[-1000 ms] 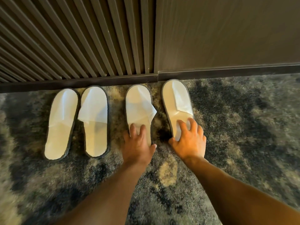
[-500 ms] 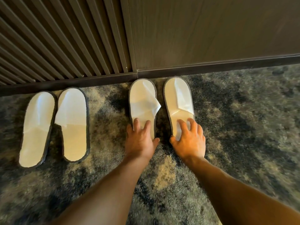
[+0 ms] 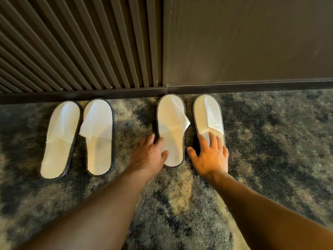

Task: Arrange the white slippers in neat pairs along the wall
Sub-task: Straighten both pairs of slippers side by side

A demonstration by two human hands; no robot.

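From the head camera I see both hands flat and spread, palms down, gripping nothing. My left hand [image 3: 150,156] lies on the carpet [image 3: 270,150] at the heel end of the third slipper [image 3: 171,130], its thumb and first fingertips on that slipper's left edge; the fingers are loosely fanned. My right hand [image 3: 210,157] is wider open, fingers splayed over the heel half of the fourth slipper [image 3: 208,116], the thumb out on the carpet in the gap between the two slippers.

Four white slippers stand toe-first at the skirting [image 3: 252,86], in two pairs. The left pair — first slipper [image 3: 59,139] and second slipper [image 3: 99,138] — sits just beside each other, nearly touching at the toes, the first one leaning a little left at the heel. The right pair stands straighter, with a narrow strip of carpet between them. The two pairs are well apart, with bare carpet between.

Toes of the right pair come right up to the skirting; the left pair sits slightly back from it. To the right of the fourth slipper the carpet runs open to the frame edge.

The fourth slipper's heel is hidden under my right hand. A loose flap of the third slipper's upper sticks out over its right edge. The carpet low in the frame is blurred, and both forearms are cut off by the bottom edge.
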